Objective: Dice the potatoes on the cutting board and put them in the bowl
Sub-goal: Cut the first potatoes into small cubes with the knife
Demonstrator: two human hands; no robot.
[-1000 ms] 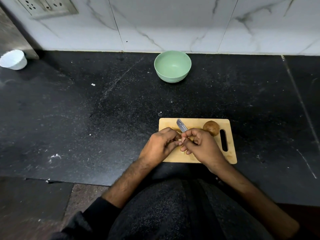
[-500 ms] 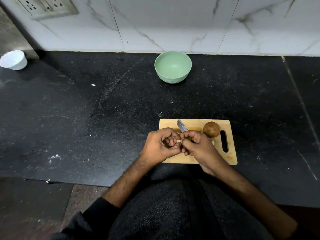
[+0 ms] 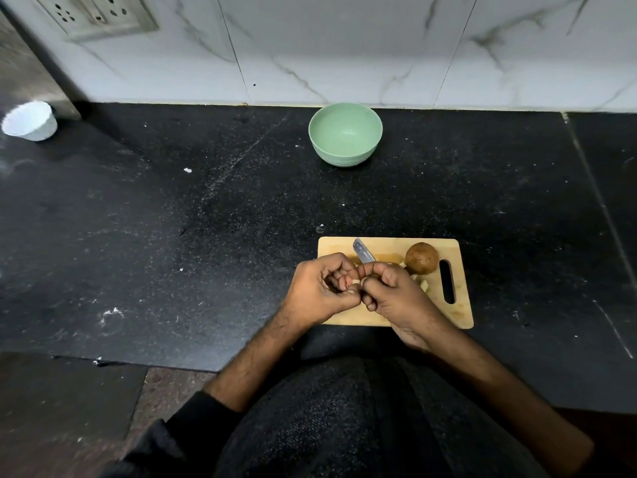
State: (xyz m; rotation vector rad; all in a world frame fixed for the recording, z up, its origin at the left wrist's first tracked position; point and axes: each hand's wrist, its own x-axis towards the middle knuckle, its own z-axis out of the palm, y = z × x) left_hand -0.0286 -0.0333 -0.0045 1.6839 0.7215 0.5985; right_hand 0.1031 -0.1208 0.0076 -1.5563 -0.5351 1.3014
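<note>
A wooden cutting board (image 3: 444, 313) lies near the counter's front edge. A whole brown potato (image 3: 421, 258) sits at its far right, beside the handle slot. My right hand (image 3: 396, 298) grips a knife whose blade (image 3: 362, 252) points away to the far left. My left hand (image 3: 319, 291) curls its fingers round a pale potato piece (image 3: 355, 281) right against the knife hand. A few pale cut pieces (image 3: 424, 285) show on the board to the right of my right hand. The green bowl (image 3: 345, 138) stands empty at the back near the wall.
A small white cup (image 3: 30, 120) sits at the far left beside a steel surface. The black stone counter (image 3: 172, 219) stretches wide to the left, with small white crumbs on it. A socket plate (image 3: 100, 13) is on the tiled wall.
Both hands have stayed together over the board's left part. My left fingers have curled in more and its palm side has turned up; the knife has barely shifted.
</note>
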